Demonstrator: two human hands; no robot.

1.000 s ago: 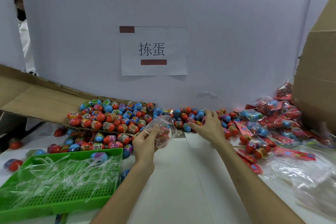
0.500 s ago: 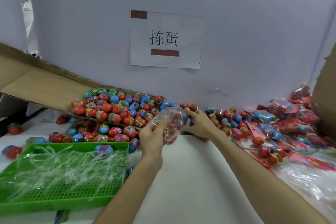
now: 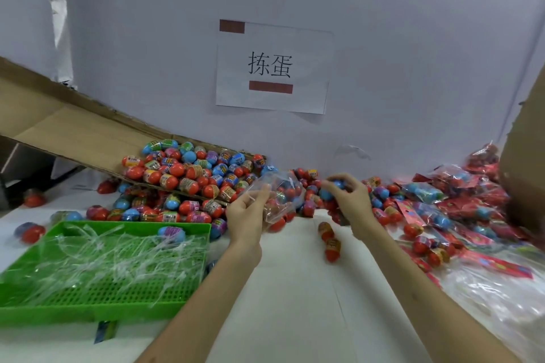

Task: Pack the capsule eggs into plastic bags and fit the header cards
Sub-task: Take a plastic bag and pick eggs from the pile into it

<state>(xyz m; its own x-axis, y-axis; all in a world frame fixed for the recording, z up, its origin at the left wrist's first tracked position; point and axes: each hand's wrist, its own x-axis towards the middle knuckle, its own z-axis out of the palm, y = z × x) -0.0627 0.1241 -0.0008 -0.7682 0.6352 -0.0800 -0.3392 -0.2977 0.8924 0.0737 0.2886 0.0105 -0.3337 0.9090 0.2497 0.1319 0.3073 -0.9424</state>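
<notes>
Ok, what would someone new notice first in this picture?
The heap of red and blue capsule eggs spilling off a cardboard flap at centre left. Just in front, the left hand holds a clear plastic bag and the right hand grips a blue egg beside it. A bright green tray sits at lower left.

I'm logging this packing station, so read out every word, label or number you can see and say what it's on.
"拣蛋": black characters on the white paper sheet stuck to the pale wall.
Printed bands on the small red and blue plastic capsule eggs: too small and blurred to read.
Red paper header cards at the right: blurred, unreadable.
</notes>
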